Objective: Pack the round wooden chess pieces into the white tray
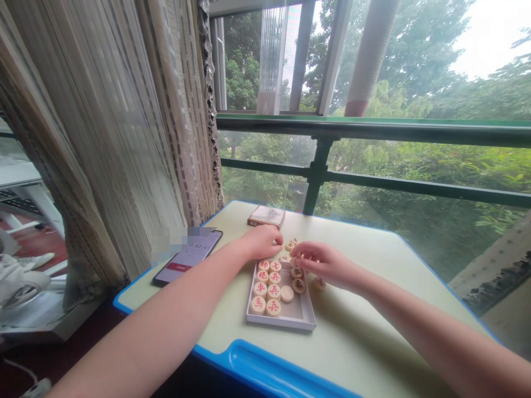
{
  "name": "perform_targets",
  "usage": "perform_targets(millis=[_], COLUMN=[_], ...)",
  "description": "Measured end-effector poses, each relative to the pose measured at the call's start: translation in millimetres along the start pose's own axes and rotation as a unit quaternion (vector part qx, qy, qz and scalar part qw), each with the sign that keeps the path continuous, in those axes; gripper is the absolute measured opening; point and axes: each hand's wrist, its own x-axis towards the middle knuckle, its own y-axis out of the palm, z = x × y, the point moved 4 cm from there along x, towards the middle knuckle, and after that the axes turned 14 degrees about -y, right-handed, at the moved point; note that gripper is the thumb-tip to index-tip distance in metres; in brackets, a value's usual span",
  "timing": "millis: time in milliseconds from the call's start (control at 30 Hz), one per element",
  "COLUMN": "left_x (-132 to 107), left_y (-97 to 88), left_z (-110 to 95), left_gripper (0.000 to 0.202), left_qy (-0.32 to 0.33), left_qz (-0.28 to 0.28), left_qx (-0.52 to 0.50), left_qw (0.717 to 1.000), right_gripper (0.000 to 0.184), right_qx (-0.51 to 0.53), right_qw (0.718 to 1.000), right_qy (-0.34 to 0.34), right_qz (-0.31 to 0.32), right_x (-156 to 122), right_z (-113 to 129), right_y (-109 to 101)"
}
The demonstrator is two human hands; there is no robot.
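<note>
An open white box (282, 321) lies on the table. In its left part stand two columns of Chinese chess pieces (274, 291) with red characters. One blank-faced piece (286, 294) lies near the middle. Along the right wall are black-character pieces (298, 286). My right hand (321, 260) is over the box's far right corner, its fingertips pinched on a Chinese chess piece that they partly cover. Just beyond the far left corner, my left hand (265, 242) has its fingers curled in; whatever they may hold is hidden. Loose pieces (291, 244) lie between and beyond the hands.
A flat box or lid (267, 215) rests at the table's far edge. To the left is a phone (188, 260) showing a timer. Another loose piece (319, 282) lies right of the box. The table (373, 331) has a blue rim; a curtain (136, 110) hangs beside it.
</note>
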Motion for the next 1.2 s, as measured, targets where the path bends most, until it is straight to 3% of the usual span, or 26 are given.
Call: perform_targets(millis=[233,533,700,900,1200], left_x=[-0.8,-1.1,-1.7,-3.2,-2.0], left_y=[-0.3,-1.3,-2.0,-3.0,-1.9], left_z=[-0.2,-2.6,-2.2,-1.5,-1.9], left_gripper=[0.023,0.024,0.024,0.025,0.025], left_qy=[0.005,0.012,0.004,-0.004,-0.002], left_qz=[-0.001,-0.007,-0.003,0.005,-0.003], left_qx=[-0.004,-0.006,-0.006,-0.008,-0.003], left_qw=[1.000,1.000,1.000,1.000,1.000], right_gripper=[0.020,0.017,0.022,0.023,0.024], right_qx=[-0.109,-0.121,-0.127,-0.120,-0.115], right_qw=[0.993,0.990,0.991,0.986,0.989], right_qy=[-0.031,-0.036,-0.047,-0.081,-0.062], right_qz=[0.035,0.058,0.015,0.080,0.072], right_x=[1.5,1.4,1.0,-1.7,-0.6], right_z=[1.3,-2.8,-2.4,2.1,-4.9], right_y=[1.8,0.6,-4.1,-1.7,-2.6])
